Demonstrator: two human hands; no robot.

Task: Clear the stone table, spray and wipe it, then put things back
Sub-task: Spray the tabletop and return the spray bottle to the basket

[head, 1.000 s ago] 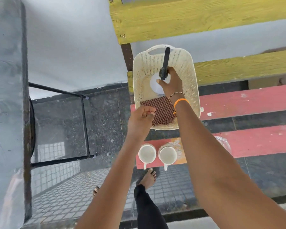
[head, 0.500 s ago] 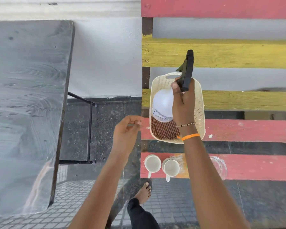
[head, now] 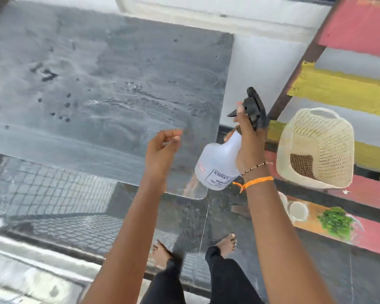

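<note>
The stone table (head: 110,88) fills the upper left of the head view, a grey slab with dark spots and pale streaks on its top, and its near right corner lies just beside the spray bottle. The spray bottle (head: 219,163) is white with a printed label and a black trigger head (head: 253,107); it hangs in the air at the table's right edge, tilted, with the nozzle toward the slab. The right hand (head: 248,141) grips the bottle's neck, fingers curled round it, one finger up by the trigger. An orange thread (head: 258,180) and a beaded bracelet (head: 256,166) sit on that wrist. The left hand (head: 162,150) hovers over the table's near edge, holding nothing, its fingers loosely bent and apart from the bottle.

To the right stands a slatted bench (head: 360,29) painted red and yellow. A cream perforated basket (head: 329,148) rests on its slats, and a brown checked cloth (head: 302,164) lies inside the basket at its bottom. Nearer, on the bench's front slat, are a white cup (head: 297,211) and, just beside it, a bunch of green leaves (head: 335,222) that is blurred. Below, two bare feet (head: 226,243) stand on dark flooring beside a patch of small grey tiles (head: 59,191).
</note>
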